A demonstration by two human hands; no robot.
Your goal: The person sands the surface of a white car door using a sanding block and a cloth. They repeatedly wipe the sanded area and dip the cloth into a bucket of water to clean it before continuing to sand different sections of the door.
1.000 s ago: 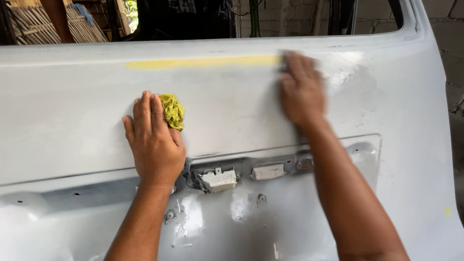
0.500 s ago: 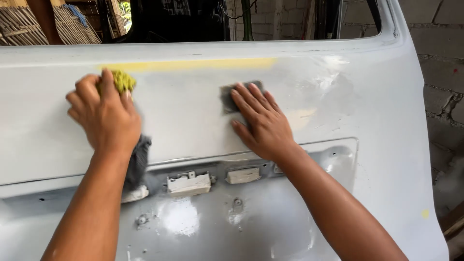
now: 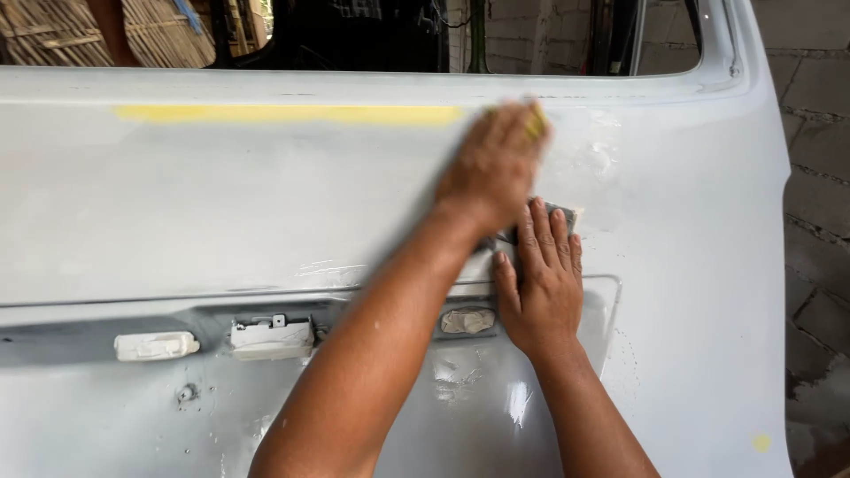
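A pale grey primed car tailgate panel (image 3: 221, 204) fills the view. A yellow strip (image 3: 283, 113) runs along it near the top. My left hand (image 3: 491, 164) is blurred and lies on the panel's upper right, closed on a yellow cloth (image 3: 535, 124) that peeks out at the fingertips. Its forearm crosses over from the lower left. Just below it, my right hand (image 3: 540, 288) presses flat on a dark grey sanding pad (image 3: 558, 212), of which only the edge past the fingertips shows.
A long recess under the hands holds white plastic fittings (image 3: 156, 345) (image 3: 271, 336). Above the panel is the dark window opening (image 3: 372, 35). A grey block wall (image 3: 819, 177) stands to the right, and a woven screen (image 3: 53, 35) at top left.
My left hand has swept with the yellow cloth from the panel's left side to the upper right. My right hand and the pad have slid lower, and now sit under the left hand.
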